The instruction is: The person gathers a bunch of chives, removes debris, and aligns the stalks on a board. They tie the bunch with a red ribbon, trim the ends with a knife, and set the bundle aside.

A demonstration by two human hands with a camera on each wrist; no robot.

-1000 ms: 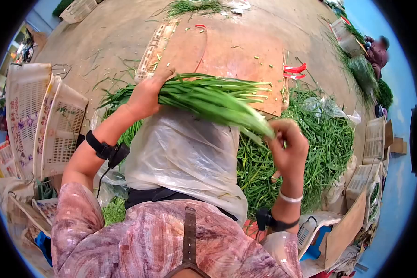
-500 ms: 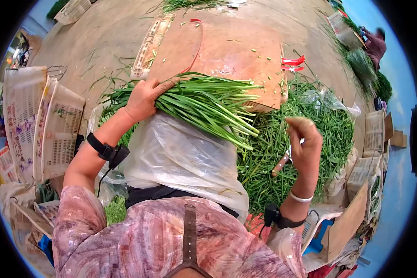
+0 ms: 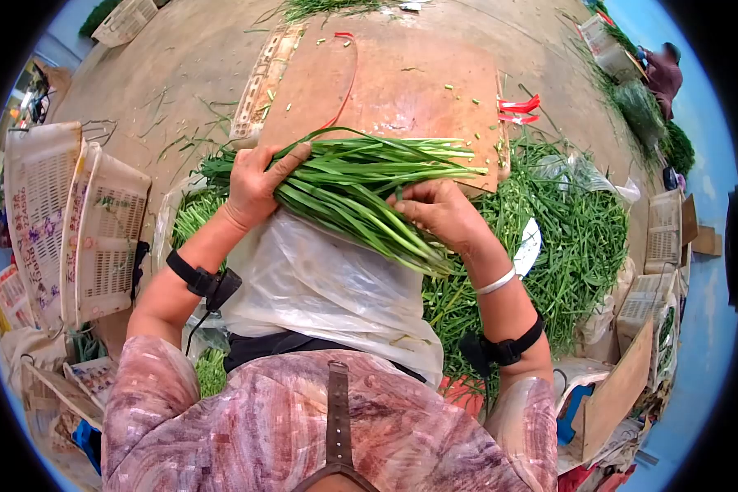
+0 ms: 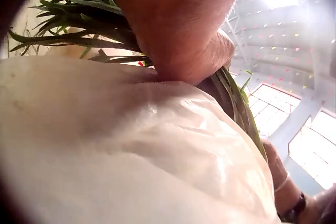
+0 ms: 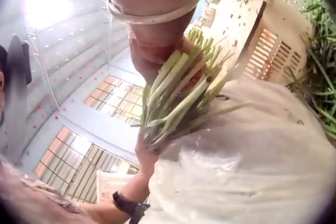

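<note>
A bunch of garlic chives [image 3: 369, 176] lies across the lap, over a clear plastic sheet [image 3: 320, 271]. Its pale cut stems [image 5: 178, 87] point to the right. My left hand [image 3: 258, 184] grips the leafy end from above, thumb along the top. At the stem side, my right hand [image 3: 441, 215] pinches some chives between thumb and curled fingers; in the right wrist view the stems partly cover its fingers. A knife's pale blade [image 3: 529, 246] rests on the loose leaves beyond the right forearm, its handle hidden.
A wooden board [image 3: 394, 90] on a plastic crate [image 3: 266, 82] stands ahead, with stem bits and red ties [image 3: 519, 108]. Loose green leaves [image 3: 566, 271] heap up at the right. White crates [image 3: 45, 221] stand at the left. Another person [image 3: 662, 78] works at the far right.
My right hand let go of some stems, drew back to the right, then came in again to the lower stems. The left hand kept its grip. The knife blade came into view.
</note>
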